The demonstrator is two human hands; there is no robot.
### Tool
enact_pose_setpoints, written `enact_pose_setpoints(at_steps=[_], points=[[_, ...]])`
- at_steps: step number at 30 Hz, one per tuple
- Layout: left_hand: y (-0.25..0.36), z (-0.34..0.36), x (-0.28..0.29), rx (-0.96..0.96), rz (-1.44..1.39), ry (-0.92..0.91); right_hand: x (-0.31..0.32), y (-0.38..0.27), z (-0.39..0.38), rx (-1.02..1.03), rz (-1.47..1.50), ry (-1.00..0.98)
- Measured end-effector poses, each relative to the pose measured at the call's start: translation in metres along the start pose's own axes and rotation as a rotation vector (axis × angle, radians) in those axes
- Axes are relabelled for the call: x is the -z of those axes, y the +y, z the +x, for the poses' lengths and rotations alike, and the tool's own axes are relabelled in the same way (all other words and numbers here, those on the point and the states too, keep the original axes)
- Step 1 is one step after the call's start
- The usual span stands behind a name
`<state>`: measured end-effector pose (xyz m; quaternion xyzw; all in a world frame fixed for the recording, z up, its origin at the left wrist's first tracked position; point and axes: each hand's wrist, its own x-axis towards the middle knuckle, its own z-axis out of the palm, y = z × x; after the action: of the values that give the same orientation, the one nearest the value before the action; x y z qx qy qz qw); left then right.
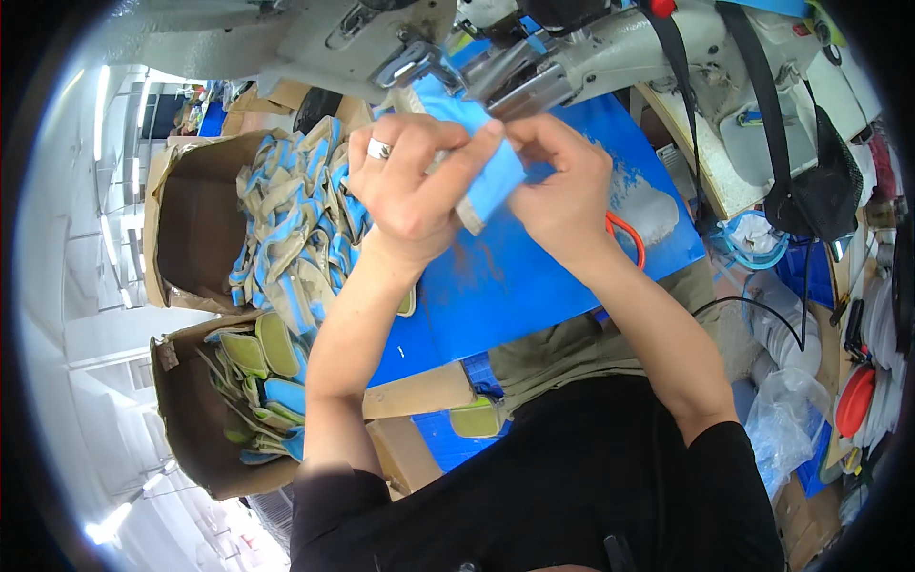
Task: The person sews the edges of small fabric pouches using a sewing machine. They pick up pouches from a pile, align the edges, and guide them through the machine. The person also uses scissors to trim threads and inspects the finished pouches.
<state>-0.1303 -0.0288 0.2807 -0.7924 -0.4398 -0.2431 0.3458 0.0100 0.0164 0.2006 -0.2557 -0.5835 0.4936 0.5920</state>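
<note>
Both hands are raised beneath the sewing machine's metal fittings (pixel 505 71). My left hand (pixel 410 172), with a silver ring on a finger, grips a blue fabric strip (pixel 491 181) with beige edging, its thumb pressed over it. My right hand (pixel 558 181) has its fingers curled at the strip's right side, pinching it; its fingertips are partly hidden. The strip slants up to the fittings, slightly blurred, and I cannot tell whether its upper end is inside them. A red-orange looped handle (pixel 634 238) lies on the blue worktop (pixel 457 315), beside my right wrist.
A heap of beige-and-blue strips (pixel 291 219) spills from a cardboard box (pixel 157 229) at left. A lower box (pixel 191 419) holds green and blue pieces. Black straps (pixel 777 162) hang at upper right. A clear plastic bag (pixel 777 429) and stacked discs (pixel 853 400) are at right.
</note>
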Motion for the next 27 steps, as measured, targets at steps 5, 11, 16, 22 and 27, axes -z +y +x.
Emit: enact_pose_setpoints(at_steps=[5,11,16,22,27], points=[[-0.011,0.000,-0.002,0.050,0.006,-0.001,0.008,-0.015,0.011,-0.246,0.107,-0.081],[-0.013,0.006,-0.001,0.048,0.000,0.010,0.010,-0.022,0.021,-0.307,0.110,-0.109],[-0.011,0.006,-0.004,0.003,-0.086,0.048,0.011,-0.016,0.014,-0.283,0.159,-0.078],[-0.003,-0.018,-0.002,0.450,-0.435,0.113,0.020,-0.007,0.010,-0.147,0.000,-0.146],[0.005,-0.013,0.001,0.484,-0.412,0.086,0.022,-0.005,0.010,-0.166,0.055,-0.196]])
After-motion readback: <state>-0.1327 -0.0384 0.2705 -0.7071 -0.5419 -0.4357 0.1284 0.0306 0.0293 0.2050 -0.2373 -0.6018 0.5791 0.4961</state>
